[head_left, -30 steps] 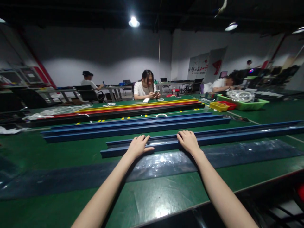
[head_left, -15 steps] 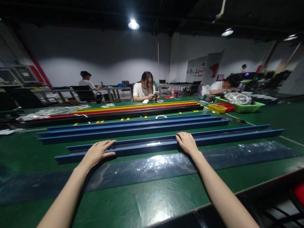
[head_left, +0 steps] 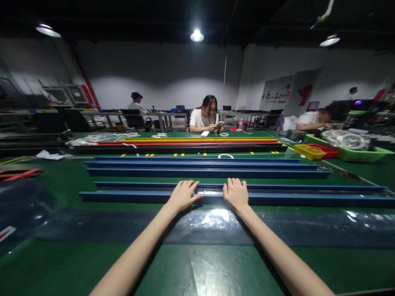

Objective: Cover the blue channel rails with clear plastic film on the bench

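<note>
From the head view, the left hand (head_left: 182,195) and the right hand (head_left: 236,194) lie palm-down, fingers spread, side by side on the nearest blue channel (head_left: 308,199), not clamped. It lies across the green worktop (head_left: 77,255). Two more blue channels (head_left: 203,167) lie behind it. Three people sit beyond.

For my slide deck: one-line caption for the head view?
Both hands, left and right, rest flat on a long blue rail on a green table.
</note>
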A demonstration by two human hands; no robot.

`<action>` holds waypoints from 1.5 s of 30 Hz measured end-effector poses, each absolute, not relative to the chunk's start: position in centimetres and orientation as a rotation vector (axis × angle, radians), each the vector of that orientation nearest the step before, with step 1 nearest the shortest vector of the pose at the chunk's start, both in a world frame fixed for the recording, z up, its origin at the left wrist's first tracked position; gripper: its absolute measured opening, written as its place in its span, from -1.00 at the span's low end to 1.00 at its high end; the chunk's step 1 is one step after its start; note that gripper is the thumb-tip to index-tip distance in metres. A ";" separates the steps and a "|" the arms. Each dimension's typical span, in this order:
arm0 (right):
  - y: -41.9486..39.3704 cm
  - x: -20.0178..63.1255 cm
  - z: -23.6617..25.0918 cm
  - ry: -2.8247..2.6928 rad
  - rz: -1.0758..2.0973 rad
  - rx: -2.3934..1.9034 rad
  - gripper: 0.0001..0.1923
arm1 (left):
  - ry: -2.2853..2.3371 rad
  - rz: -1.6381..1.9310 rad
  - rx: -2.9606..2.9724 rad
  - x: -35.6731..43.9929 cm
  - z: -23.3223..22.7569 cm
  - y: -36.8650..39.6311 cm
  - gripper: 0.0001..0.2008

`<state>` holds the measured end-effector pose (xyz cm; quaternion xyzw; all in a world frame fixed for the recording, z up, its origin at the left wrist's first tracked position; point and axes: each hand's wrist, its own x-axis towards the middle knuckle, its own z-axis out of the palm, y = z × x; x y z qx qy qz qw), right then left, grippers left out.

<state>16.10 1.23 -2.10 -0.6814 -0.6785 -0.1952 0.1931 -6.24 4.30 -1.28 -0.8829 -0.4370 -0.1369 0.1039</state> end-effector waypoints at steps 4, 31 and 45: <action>1.8 12.2 -1.8 -1.914 -0.456 -1.892 -0.67 | -1.368 -0.452 -2.448 -6.6 -2.0 4.9 -0.49; 9.3 4.9 -3.1 -1.983 -0.406 -1.671 -0.42 | -1.527 -0.423 -2.306 -15.1 -1.8 10.6 -0.53; 12.2 3.3 -2.0 -2.140 -0.102 -1.759 -0.36 | -1.661 -0.441 -2.333 -16.8 -2.2 13.7 -0.55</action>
